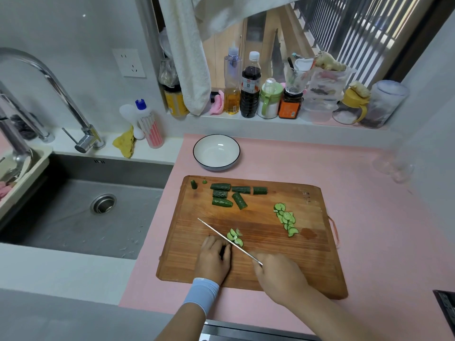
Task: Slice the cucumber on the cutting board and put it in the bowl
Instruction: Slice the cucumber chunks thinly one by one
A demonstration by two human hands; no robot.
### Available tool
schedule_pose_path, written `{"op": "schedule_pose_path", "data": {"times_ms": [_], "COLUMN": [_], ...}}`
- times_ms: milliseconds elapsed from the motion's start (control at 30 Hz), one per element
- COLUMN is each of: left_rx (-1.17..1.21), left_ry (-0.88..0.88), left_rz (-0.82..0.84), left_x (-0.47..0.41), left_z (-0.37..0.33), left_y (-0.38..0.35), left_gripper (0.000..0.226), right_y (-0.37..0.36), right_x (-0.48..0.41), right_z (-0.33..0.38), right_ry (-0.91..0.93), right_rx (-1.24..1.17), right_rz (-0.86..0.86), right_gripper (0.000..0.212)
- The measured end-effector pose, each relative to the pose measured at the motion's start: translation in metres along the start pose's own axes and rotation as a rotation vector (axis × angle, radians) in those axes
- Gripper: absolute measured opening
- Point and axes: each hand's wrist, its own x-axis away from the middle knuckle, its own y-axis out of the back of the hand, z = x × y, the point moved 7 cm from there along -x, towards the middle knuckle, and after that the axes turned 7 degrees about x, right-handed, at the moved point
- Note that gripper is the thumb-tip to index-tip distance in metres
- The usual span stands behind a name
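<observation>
The left hand (215, 260) is curled over a cucumber piece (222, 252), and the right hand (279, 276) is wrapped round a knife (229, 239).

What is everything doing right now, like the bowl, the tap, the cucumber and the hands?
Bowl: empty.
Tap: off, no water running.
Cucumber chunks: uncut, at the back of the cutting board.
Slices: in two piles on the board, none in the bowl.
Knife: blade against the nearer pile.
Right hand: grips the knife.
Left hand: curled on a dark cucumber piece, mostly hidden.
</observation>
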Motion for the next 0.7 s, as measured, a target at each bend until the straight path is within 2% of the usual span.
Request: {"op": "schedule_pose_path", "data": {"times_ms": [400,600,700], "left_rx": [-0.005,0.004,0.008], "left_ry": [0.007,-0.001,-0.004], "left_rz": [0.007,0.012,0.001], "left_x": [0.003,0.005,0.005], "left_z": [-0.001,0.001,0.001], "left_y": [0.000,0.000,0.001], "left_gripper": [0.017,0.006,0.012], "right_y": [-0.005,0.003,0.005], "right_x": [-0.020,-0.009,-0.002], "right_z": [0.013,0.015,0.009], "right_ry": [-0.023,0.049,0.058], "right_rx": [0.018,0.062,0.052], "right_rz": [0.043,-0.016,-0.042], "right_gripper": [0.029,0.036,0.036]}}
